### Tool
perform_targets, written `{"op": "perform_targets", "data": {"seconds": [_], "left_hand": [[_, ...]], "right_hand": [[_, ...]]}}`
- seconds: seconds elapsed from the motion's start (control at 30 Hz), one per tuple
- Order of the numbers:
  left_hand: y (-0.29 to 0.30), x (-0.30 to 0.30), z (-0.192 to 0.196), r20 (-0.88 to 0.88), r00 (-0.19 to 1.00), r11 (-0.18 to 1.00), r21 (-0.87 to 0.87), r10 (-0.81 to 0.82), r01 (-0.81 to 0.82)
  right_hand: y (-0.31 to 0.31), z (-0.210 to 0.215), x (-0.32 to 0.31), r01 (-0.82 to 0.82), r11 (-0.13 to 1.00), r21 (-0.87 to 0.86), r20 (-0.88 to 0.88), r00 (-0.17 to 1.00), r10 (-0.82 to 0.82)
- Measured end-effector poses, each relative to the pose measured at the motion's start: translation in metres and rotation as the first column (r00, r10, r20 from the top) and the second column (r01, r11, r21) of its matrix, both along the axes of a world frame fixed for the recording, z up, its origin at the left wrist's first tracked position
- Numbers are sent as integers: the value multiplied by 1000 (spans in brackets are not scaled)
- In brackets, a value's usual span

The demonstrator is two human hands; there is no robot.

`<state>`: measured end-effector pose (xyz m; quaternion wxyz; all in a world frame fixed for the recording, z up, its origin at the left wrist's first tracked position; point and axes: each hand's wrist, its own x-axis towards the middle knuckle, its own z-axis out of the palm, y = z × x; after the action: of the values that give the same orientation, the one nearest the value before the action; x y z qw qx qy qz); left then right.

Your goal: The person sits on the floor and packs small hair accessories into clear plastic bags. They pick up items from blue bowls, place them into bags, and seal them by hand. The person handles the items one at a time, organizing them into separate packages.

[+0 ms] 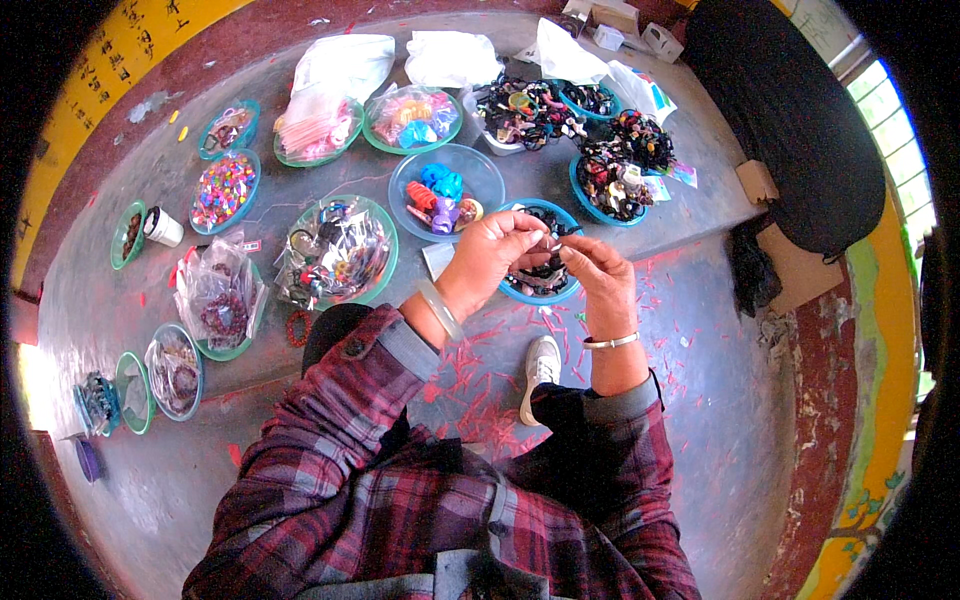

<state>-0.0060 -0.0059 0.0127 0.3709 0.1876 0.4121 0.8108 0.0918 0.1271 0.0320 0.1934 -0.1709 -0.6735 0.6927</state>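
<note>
You hold the small piece [554,248] up in front of you, above the blue bowl [540,299] of dark things, with your left hand [490,262] and your right hand [606,283] close together. The fingers of both hands are pinched closed on it, thumb against forefinger, the left from one side and the right from the other. What it is exactly, I cannot tell (it is tiny and partly covered by your fingers).

I would judge it very light, and for its smallness easy to drop; if it is soft or stiff, slippery or fragile, the view does not allow me to say. The best place to hold it is probably at its two ends, with the fingertips only and a gentle pressure.

Now the counting. There is one small piece between your hands, and two bracelets, one pale [441,309] on your left wrist and one narrower [612,341] on your right. Around you I count fourteen bowls [410,172], though some overlap, and one white tub [506,149]. There are also three plain white bags [345,68], one white cup [165,229] and one red bead ring [298,327]. The red scraps [460,378] are too many to count.
</note>
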Motion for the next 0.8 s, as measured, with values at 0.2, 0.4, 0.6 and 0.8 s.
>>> {"op": "perform_targets", "data": {"seconds": [0.2, 0.4, 0.6, 0.8], "left_hand": [[1, 2, 3, -24, 1000, 1000, -31, 3, -4], [0, 3, 6, -47, 999, 999, -39, 2, -4], [-3, -6, 11, -489, 872, 982, -148, 29, -115], [-2, -11, 3, -952, 307, 954, -95, -3, -284]], "right_hand": [[-1, -2, -1, 90, 994, 53, -41, 995, -88], [-2, 3, 1, 106, 989, 107, -66, 993, -99], [5, -2, 1, 126, 948, 293, -122, 988, -94], [3, 7, 6, 17, 765, 643, -56, 998, 25]]}}
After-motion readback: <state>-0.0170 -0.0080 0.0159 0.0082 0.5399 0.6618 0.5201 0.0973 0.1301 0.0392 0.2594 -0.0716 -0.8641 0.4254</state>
